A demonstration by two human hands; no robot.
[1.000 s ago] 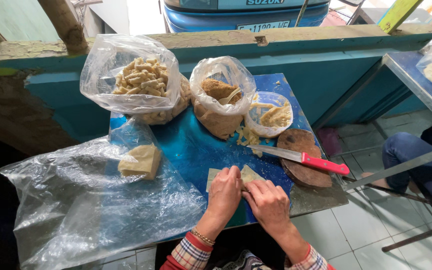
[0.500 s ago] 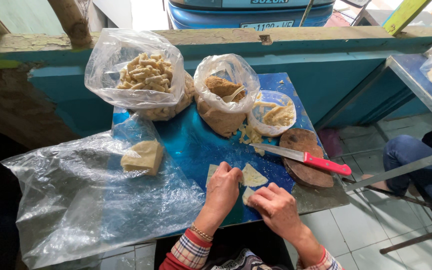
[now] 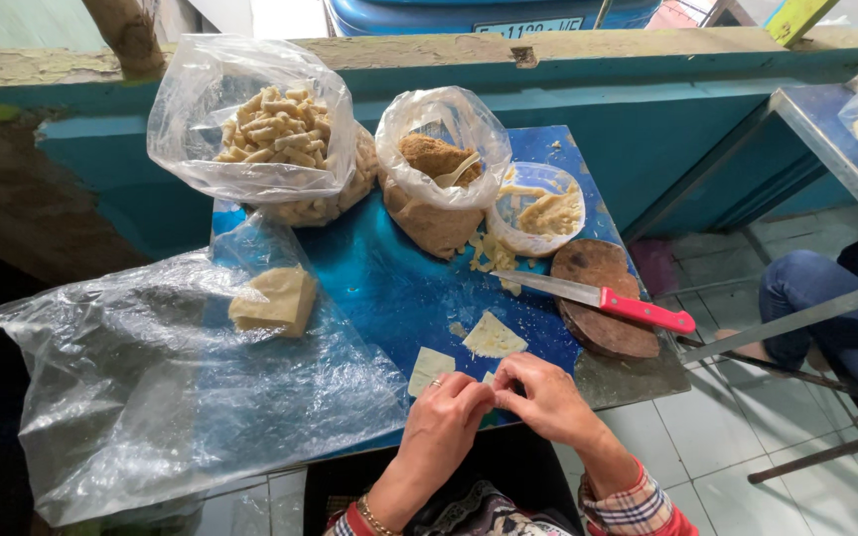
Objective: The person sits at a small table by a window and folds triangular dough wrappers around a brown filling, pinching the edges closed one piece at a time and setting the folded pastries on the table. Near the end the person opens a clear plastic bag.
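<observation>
My left hand [image 3: 446, 415] and my right hand [image 3: 544, 393] meet at the near edge of the blue table [image 3: 389, 288], fingers pinched together around a small pale dough piece that is mostly hidden. Two thin pale dough sheets lie just beyond them: one [image 3: 430, 366] by my left hand, one [image 3: 493, 336] above my right hand. A block of dough [image 3: 273, 300] rests on a large clear plastic sheet [image 3: 151, 397] to the left.
A red-handled knife [image 3: 598, 296] lies across a round wooden board [image 3: 603, 298]. Behind stand a bag of rolled snacks [image 3: 265, 129], a bag of brown filling [image 3: 439, 169] and a bowl of strips [image 3: 540, 210]. A seated person's legs [image 3: 836, 308] are at right.
My hands have drawn back from the flat sheets toward me and closed together on a small piece. One sheet now lies apart, further up the table.
</observation>
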